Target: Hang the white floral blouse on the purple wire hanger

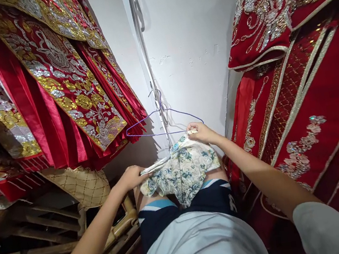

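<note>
A small floral garment (183,165), cream with blue and green flowers, is stretched between my two hands in front of my waist. My left hand (132,176) grips its left edge. My right hand (200,131) pinches its upper right edge, close under a thin purple wire hanger (164,121). The hanger hangs from a white rail (145,53) on the white wall and carries nothing.
Red embroidered robes with gold and silver trim hang on the left (62,79) and the right (302,71), leaving a narrow gap. A woven basket (82,183) and wooden furniture (44,232) sit low on the left.
</note>
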`<move>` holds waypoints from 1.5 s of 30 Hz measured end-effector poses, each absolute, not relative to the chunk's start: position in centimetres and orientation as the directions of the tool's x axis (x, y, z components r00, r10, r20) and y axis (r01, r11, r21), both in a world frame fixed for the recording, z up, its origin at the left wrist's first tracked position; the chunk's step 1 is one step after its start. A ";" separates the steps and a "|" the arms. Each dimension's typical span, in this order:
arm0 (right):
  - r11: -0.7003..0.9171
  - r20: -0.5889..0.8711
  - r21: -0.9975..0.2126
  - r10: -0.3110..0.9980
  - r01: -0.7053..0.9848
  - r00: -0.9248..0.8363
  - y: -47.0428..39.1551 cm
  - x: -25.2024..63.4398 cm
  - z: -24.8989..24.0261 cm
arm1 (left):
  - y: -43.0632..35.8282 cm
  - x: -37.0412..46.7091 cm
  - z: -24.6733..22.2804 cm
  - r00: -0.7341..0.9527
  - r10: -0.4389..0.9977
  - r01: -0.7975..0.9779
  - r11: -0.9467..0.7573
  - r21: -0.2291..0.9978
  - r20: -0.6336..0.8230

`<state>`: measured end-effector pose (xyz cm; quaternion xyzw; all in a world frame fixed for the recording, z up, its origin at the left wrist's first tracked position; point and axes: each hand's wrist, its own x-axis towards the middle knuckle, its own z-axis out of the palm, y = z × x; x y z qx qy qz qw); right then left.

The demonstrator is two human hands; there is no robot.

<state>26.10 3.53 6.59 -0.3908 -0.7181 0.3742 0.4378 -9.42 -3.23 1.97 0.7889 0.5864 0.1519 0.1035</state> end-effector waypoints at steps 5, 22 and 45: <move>0.577 0.525 -0.708 0.815 0.407 -0.243 7.0 23.2 3.1 | -1.4 -11.8 5.1 0.191 0.963 0.884 -0.252 0.394 0.188; 0.637 0.499 -0.685 0.764 0.355 -0.409 6.6 28.0 5.5 | 7.3 -8.6 9.6 -0.263 0.824 0.580 -0.281 0.764 0.502; 0.673 0.510 -0.643 0.733 0.366 -0.450 5.7 26.3 4.8 | 7.4 -6.0 11.6 -0.097 0.799 0.697 -0.372 0.613 0.594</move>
